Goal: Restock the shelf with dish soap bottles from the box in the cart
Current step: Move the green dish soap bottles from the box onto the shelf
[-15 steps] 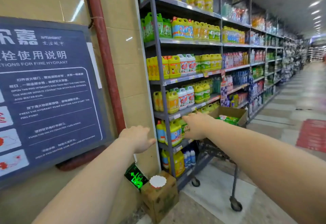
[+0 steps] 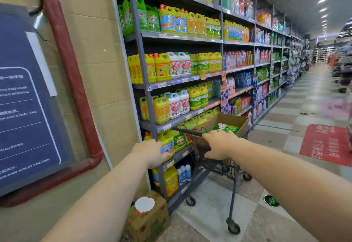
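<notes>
Hands split: left hand cups a yellow dish soap bottle on the shelf, right hand grips the cart.

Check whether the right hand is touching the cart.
Touching. The head view shows the right hand resting on the cart at its handle end, fingers draped over the basket rim.

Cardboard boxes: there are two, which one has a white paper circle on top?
The cardboard box on the floor by the shelf end; the box in the cart is open.
</notes>
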